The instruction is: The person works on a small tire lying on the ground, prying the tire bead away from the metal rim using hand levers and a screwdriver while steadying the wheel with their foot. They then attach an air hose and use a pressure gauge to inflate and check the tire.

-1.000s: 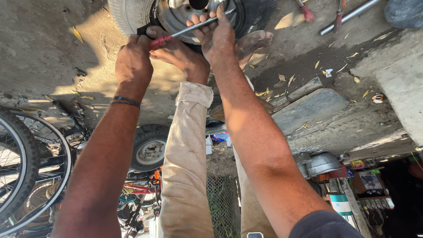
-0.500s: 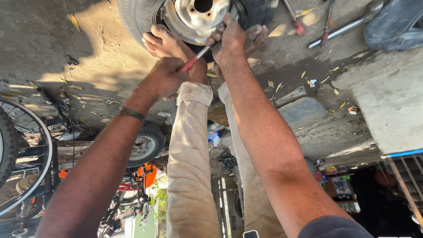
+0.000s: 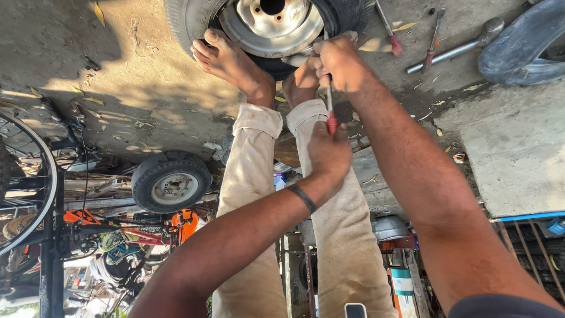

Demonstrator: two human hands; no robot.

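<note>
A car wheel (image 3: 271, 23) with a white steel rim and black tyre lies on the dirt ground at the top of the view. My bare feet (image 3: 226, 59) press on the tyre. A metal lever with a red handle (image 3: 331, 112) runs from the tyre's edge back toward me. My right hand (image 3: 336, 59) is shut on its metal shaft near the rim. My left hand (image 3: 328, 154), with a dark band on the wrist, is shut on the red handle end. My beige trouser legs (image 3: 253, 176) fill the middle.
Several hand tools (image 3: 435, 47) lie on the ground at the top right beside another black tyre (image 3: 524, 44). A small wheel (image 3: 172, 187) sits at the left, near a bicycle wheel (image 3: 23, 176) and parked cycles. A concrete slab (image 3: 518, 147) is at the right.
My left hand has pulled the red handle down toward me, swinging the lever from slanted to nearly in line with my legs. My right hand stays at the rim.
</note>
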